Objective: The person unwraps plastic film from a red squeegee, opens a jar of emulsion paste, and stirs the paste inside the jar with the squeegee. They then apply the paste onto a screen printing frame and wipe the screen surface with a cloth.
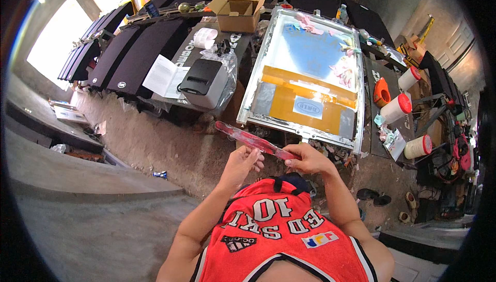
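A long red squeegee (253,140), smeared with pale residue, is held slantwise in front of my body, its left end farther away. My right hand (310,159) is closed round its right end. At the near edge of its middle, my left hand (242,167) has its fingers curled in, the tips against the squeegee. Just beyond lies a white-edged printing screen (361,101). Brown tape (279,109) covers its near part, round a small pale window with an oval design (308,107). Crumpled pink and white cloths (343,70) rest on its far part.
Left of the screen, a table holds a black and white device (203,83), papers (164,78) and an open cardboard box (240,13). Several black panels (150,57) lie beyond. To the right stand red-lidded tubs (397,109) and an orange tape dispenser (381,92). Shoes (374,197) lie on the floor.
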Motion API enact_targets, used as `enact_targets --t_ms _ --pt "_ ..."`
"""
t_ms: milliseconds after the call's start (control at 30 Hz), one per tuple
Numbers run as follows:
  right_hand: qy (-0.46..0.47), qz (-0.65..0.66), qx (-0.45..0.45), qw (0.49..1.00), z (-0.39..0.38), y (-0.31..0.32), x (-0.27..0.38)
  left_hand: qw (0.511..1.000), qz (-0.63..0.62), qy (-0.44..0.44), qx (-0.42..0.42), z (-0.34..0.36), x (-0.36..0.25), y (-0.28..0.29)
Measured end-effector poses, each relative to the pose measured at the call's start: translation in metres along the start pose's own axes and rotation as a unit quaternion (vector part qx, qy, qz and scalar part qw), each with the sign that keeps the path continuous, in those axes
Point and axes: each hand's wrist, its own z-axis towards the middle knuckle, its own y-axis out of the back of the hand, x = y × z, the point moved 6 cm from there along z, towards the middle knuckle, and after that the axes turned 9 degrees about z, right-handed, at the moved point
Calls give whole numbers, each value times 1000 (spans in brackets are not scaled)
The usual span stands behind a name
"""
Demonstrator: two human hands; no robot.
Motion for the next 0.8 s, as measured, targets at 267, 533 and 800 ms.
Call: enact_targets --t_ms 267,533,800 --pt "-7 -27 9 1000 11 -11 0 998 19 -4 -53 1 -2 13" --pt "76 -73 -6 994 18 -15 15 980 -190 56 -15 -1 -1 20" --pt "5 126 44 991 15 -23 12 989 -140 53 -6 -8 3 27"
